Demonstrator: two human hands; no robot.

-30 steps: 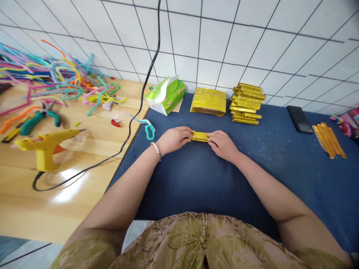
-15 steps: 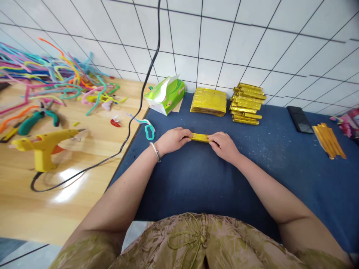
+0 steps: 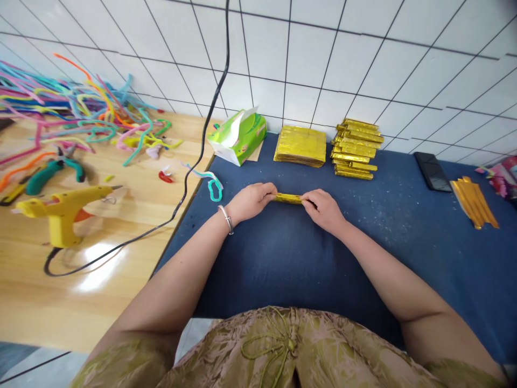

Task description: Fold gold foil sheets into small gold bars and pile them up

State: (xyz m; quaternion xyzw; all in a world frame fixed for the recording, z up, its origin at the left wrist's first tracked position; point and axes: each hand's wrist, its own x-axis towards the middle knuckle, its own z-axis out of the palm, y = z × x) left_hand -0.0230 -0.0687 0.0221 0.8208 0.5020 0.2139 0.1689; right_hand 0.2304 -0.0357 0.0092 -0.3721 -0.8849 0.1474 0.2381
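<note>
A person seated at a dark blue cloth-covered table (image 3: 283, 258) pinches a narrow folded strip of gold foil paper (image 3: 287, 198) between both hands. The left hand (image 3: 251, 200), a silver bangle (image 3: 225, 218) on its wrist, closes its fingertips on the strip's left end; the right hand (image 3: 325, 209) grips the right end in the same way. The strip lies level, low over the cloth near the middle of the table; whether it touches the surface is hard to tell from this angle.

Behind the hands, against the white tiled wall (image 3: 363, 64), sit a flat stack of square gold foil sheets (image 3: 301, 145) and, just beside it to the right, a pile of folded gold strips (image 3: 356, 149). A green tissue box (image 3: 238, 137) stands at the table's far left corner. Farther right lie a black phone (image 3: 433, 171) and a loose bundle of long gold foil sticks (image 3: 473, 202).

On the adjoining wooden table (image 3: 60, 302) to the left are a yellow glue gun (image 3: 67, 207) with its black cord (image 3: 189, 172), teal-handled pliers (image 3: 50, 173) and a heap of coloured pipe cleaners (image 3: 81, 116).
</note>
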